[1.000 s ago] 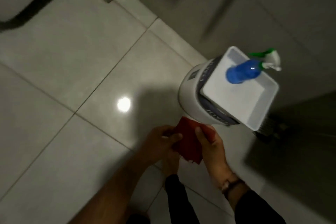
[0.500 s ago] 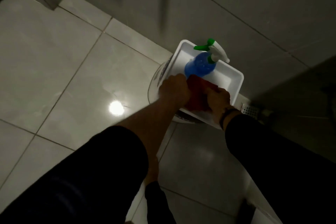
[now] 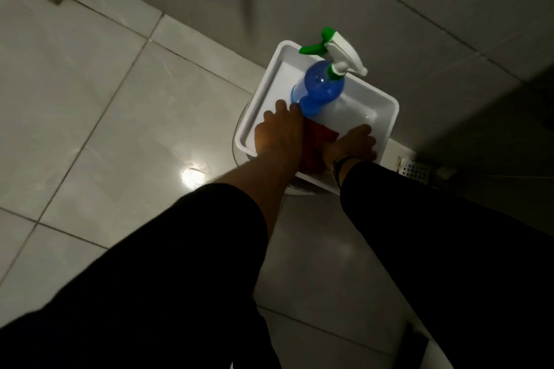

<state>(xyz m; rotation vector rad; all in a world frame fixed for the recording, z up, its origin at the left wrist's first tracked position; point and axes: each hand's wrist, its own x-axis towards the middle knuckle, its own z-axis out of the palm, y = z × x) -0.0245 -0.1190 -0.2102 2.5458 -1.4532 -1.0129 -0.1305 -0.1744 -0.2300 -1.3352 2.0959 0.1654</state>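
A white rectangular tray (image 3: 386, 108) sits on top of a round white container (image 3: 239, 129) on the tiled floor. A blue spray bottle (image 3: 322, 90) with a white and green trigger head stands in the tray's far part. A red cloth (image 3: 314, 144) lies on the tray's near part, between my hands. My left hand (image 3: 278, 132) rests at the cloth's left edge with its fingers stretched toward the bottle's base. My right hand (image 3: 353, 144) lies flat on the cloth's right side, fingers spread over the tray floor. Both arms wear dark sleeves.
The tray stands close to a tiled wall (image 3: 389, 9) behind it. A metal floor drain (image 3: 415, 169) lies just right of the container. Glossy floor tiles (image 3: 90, 99) stretch to the left, with a lamp's reflection (image 3: 193, 174) on them.
Both hands carried the red cloth from in front of the container up into the tray. It now lies there, with my fingers spread out instead of gripping it.
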